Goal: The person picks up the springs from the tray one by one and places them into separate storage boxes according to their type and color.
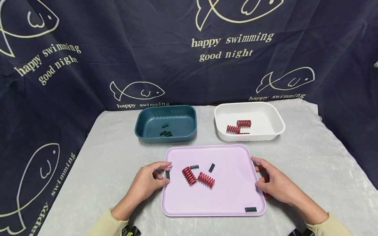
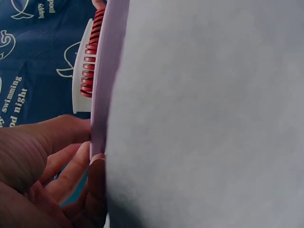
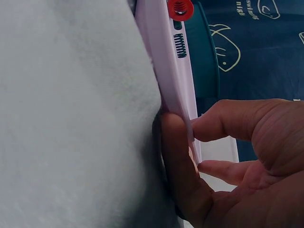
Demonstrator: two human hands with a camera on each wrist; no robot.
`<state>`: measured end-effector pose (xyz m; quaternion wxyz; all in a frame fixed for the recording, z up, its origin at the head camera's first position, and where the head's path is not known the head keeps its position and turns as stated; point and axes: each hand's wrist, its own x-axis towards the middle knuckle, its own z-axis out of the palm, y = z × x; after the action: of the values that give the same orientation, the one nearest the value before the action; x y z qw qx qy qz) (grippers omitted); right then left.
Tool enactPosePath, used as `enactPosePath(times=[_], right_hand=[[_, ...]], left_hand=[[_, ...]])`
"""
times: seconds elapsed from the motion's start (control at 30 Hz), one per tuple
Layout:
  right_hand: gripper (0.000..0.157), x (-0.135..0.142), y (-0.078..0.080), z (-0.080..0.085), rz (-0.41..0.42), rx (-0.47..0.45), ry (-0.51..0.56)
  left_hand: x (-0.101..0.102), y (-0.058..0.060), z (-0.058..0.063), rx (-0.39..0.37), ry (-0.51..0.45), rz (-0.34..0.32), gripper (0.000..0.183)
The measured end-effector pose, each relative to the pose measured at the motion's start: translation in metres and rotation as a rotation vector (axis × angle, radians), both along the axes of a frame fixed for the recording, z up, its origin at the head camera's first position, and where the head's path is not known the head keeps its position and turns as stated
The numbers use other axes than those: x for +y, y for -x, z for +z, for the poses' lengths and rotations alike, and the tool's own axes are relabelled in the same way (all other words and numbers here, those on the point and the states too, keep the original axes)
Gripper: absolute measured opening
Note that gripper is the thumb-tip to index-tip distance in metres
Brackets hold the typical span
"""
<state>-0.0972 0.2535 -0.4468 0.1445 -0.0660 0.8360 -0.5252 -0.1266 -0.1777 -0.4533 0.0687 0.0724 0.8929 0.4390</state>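
A lilac tray lies on the table in the head view. My left hand grips its left edge, and my right hand grips its right edge. In both wrist views the fingers of each hand curl round the rim. Two red coil springs lie near the tray's middle, with small dark green springs close by. Another dark green spring sits at the left rim, beside my left fingertips. One more small spring is in the near right corner.
Behind the tray stand a teal bin with several dark springs in it and a white bin with red springs. A dark blue fish-print cloth hangs behind the pale-covered table.
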Motion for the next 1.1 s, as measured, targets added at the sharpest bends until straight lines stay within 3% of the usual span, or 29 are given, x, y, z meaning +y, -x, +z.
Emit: enactPosePath(times=[0.3, 0.67, 0.97, 1.1], right_hand=[[0.082, -0.002, 0.002, 0.001, 0.013, -0.005, -0.008], [0.079, -0.003, 0.001, 0.001, -0.002, 0.002, -0.061], [0.081, -0.003, 0.000, 0.001, -0.012, -0.028, -0.065], [0.080, -0.004, 0.002, 0.001, -0.007, -0.018, -0.058]], left_hand=[[-0.005, 0.004, 0.007, -0.009, -0.046, -0.061, 0.053], [-0.011, 0.021, 0.034, 0.007, -0.101, -0.054, 0.051], [-0.025, 0.055, 0.051, -0.160, -0.402, -0.103, 0.052], [-0.030, 0.068, 0.059, -0.183, -0.452, -0.100, 0.051]])
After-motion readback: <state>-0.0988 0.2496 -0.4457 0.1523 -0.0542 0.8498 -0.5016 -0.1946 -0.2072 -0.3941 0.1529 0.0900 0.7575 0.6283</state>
